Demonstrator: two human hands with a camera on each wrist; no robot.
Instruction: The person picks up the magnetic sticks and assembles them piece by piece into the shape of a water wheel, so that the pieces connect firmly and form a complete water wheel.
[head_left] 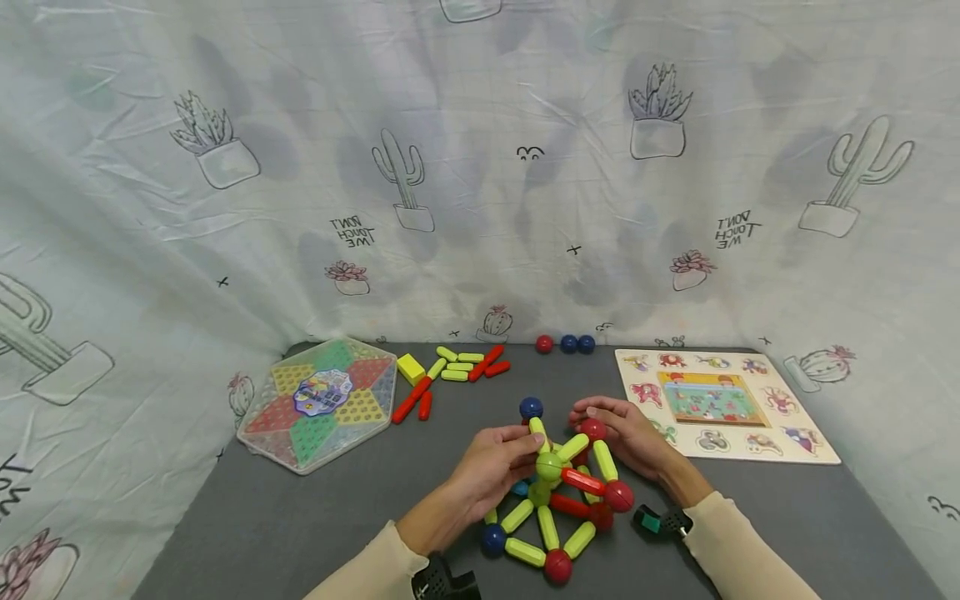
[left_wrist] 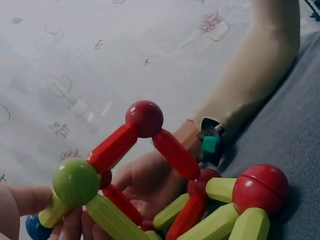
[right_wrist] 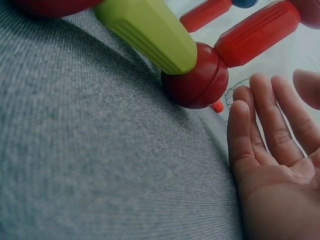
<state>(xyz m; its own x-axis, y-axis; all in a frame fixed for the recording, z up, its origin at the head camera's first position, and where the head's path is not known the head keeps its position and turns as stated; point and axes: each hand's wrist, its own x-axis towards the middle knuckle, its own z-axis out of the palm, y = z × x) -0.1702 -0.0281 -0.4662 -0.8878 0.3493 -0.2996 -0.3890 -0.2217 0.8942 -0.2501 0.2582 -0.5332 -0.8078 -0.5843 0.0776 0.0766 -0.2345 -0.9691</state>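
Observation:
A ball-and-rod construction of yellow-green and red rods joined by colored balls stands on the table before me. My left hand (head_left: 483, 467) pinches a yellow-green rod (left_wrist: 54, 212) between thumb and fingers, close by a green ball (head_left: 549, 467); a blue ball (head_left: 531, 407) tops the rod's other end. At the construction's far right side is my right hand (head_left: 628, 435), near a red ball (head_left: 592, 429). Its fingers (right_wrist: 267, 112) are extended and the palm bare in the right wrist view. Low at the front sit another red ball (head_left: 558, 567) and a dark blue ball (head_left: 493, 540).
Loose yellow-green rods (head_left: 455, 375) and red rods (head_left: 411, 401) lie at the back beside a yellow block (head_left: 410, 368). A hexagonal board game box (head_left: 258, 439) is at left, a picture puzzle board (head_left: 813, 454) at right. Spare balls (head_left: 569, 343) line the curtain (head_left: 480, 208).

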